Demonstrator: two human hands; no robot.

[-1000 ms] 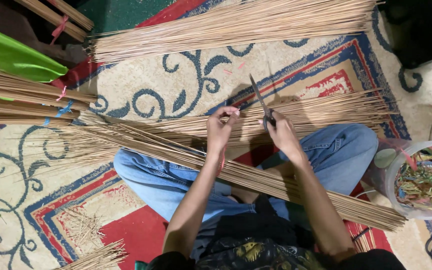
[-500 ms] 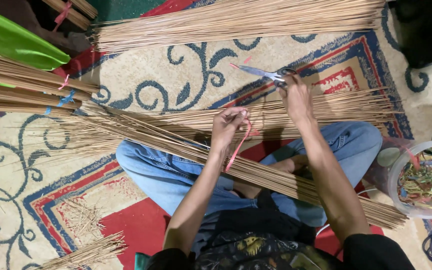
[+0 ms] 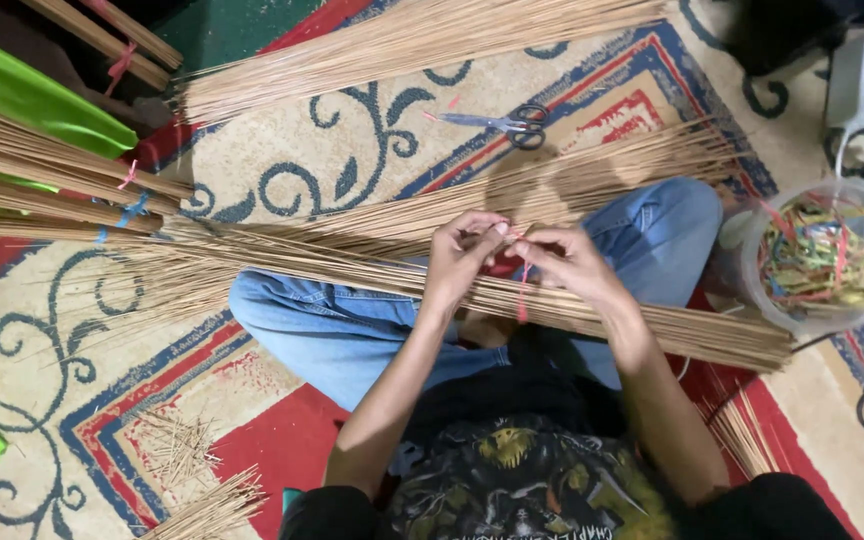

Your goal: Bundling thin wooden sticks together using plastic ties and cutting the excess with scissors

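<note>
1. Sitting cross-legged in blue jeans (image 3: 352,330) on a patterned red, cream and blue carpet (image 3: 282,160), the person rests a long bundle of thin tan sticks (image 3: 652,325) across both knees, so the lap bears its weight and both hands stay free.
2. The left hand (image 3: 462,255) curls over the bundle, fingertips pinching the upper end of a thin red tie strip (image 3: 522,290).
3. The right hand (image 3: 572,265) meets it fingertip to fingertip, pinching the same strip, whose loose tail hangs down over the sticks.
4. Grey-handled steel scissors (image 3: 497,122) lie on the carpet beyond the knees, well apart from both hands.
5. A clear round plastic tub of coloured strips (image 3: 827,255) stands just beside the right knee, within easy reach.
6. More stick bundles (image 3: 42,180), some already tied, lie fanned out to the left.
</note>
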